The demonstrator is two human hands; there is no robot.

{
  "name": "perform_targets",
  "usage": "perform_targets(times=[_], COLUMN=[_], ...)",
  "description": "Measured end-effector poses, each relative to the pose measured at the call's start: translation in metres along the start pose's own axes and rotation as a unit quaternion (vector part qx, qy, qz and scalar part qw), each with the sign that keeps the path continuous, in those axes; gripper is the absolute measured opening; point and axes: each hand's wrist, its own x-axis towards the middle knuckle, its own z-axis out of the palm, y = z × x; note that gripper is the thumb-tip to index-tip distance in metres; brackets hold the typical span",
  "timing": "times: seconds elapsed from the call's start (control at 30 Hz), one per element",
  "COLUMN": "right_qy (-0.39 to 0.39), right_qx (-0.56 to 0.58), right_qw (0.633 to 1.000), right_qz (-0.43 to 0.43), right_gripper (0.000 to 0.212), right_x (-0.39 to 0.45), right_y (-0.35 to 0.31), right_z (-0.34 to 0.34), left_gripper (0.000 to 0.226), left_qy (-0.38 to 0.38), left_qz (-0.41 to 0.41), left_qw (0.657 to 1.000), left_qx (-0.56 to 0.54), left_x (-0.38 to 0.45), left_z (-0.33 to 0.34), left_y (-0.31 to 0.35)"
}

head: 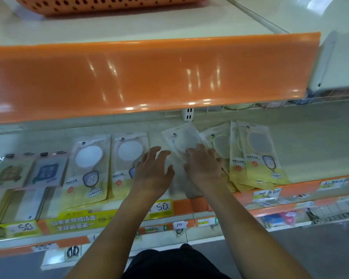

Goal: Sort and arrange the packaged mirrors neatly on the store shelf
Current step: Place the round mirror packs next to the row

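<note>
Packaged hand mirrors lie flat on the cream shelf [310, 150]. Two white-mirror packs [89, 168] [127, 158] lie side by side at centre left. A blurred, tilted pack [181, 139] lies in the middle. My right hand [204, 166] rests on its lower part, fingers spread and bent; whether it grips the pack is unclear. My left hand [151, 172] hovers just left of it with fingers spread, holding nothing. To the right sits a loose overlapping pile of yellow-mirror packs [258, 154].
An orange shelf lip [149, 77] overhangs the back of the mirror shelf. An orange perforated basket [99, 5] stands on the upper shelf. Other packaged goods [46, 172] lie far left. Price tags [161, 207] line the front rail, and a lower shelf [280, 218] holds small items.
</note>
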Motion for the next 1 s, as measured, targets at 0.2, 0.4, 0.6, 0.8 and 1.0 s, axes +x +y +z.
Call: perform_targets(times=[0.2,0.4,0.6,0.8,1.0], right_qy=[-0.003,0.012,0.052,0.127,0.143], right_qx=[0.012,0.076,0.094,0.116,0.116], right_qw=[0.999,0.995,0.990,0.985,0.983], right_qz=[0.036,0.066,0.090,0.028,-0.006], right_gripper=[0.047,0.039,0.030,0.029,0.031], right_x=[-0.005,-0.011,-0.020,-0.023,-0.023], right_y=[-0.013,-0.025,-0.044,-0.070,-0.113], right_z=[0.001,0.007,0.015,0.020,0.013], left_gripper=[0.044,0.043,0.043,0.043,0.043], left_qy=[-0.002,-0.007,-0.004,0.002,0.010], left_qz=[0.030,0.044,0.047,0.037,0.016], left_qw=[0.999,0.999,0.998,0.998,0.999], left_qx=[-0.014,-0.025,-0.041,-0.058,-0.046], left_x=[0.002,0.000,-0.002,-0.005,-0.009], left_z=[-0.011,-0.021,-0.032,-0.041,-0.055], left_y=[-0.018,-0.035,-0.054,-0.080,-0.109])
